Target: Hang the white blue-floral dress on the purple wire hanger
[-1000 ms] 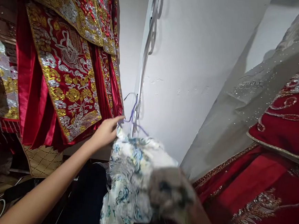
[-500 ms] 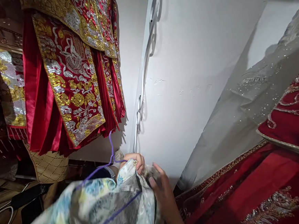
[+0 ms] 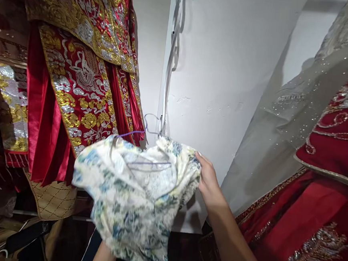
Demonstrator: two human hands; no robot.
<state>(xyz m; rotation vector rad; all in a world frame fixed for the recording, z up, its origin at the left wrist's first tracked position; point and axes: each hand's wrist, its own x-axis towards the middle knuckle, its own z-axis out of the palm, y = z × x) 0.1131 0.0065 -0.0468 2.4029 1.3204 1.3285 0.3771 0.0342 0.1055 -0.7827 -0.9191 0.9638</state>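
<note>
Our right hand [image 3: 208,177] grips the right edge of a floral garment [image 3: 136,192], a pale cloth printed with blue and green flowers; the fingers curl closed around the fabric and the thumb side presses against its hem. Our left hand is hidden under the same cloth, with only the forearm [image 3: 102,257] rising into it from the bottom edge, so we cannot tell how that hand is set. The garment is held up in the middle of the view, bunched and partly blurred, draped over a thin purple wire hanger [image 3: 145,130] whose hook pokes out above the fabric. The hook sits just beside a metal strip [image 3: 170,66] that runs up a white wall [image 3: 227,70] behind it. To the left, near the garment, hang red robes with gold and silver embroidery [image 3: 81,83], their pleated satin hems reaching down beside the cloth. To the right hangs a sheer grey veil [image 3: 283,123] dotted with sparkles, and past it a red dress with silver beading [image 3: 322,190], close by our right forearm.
</note>
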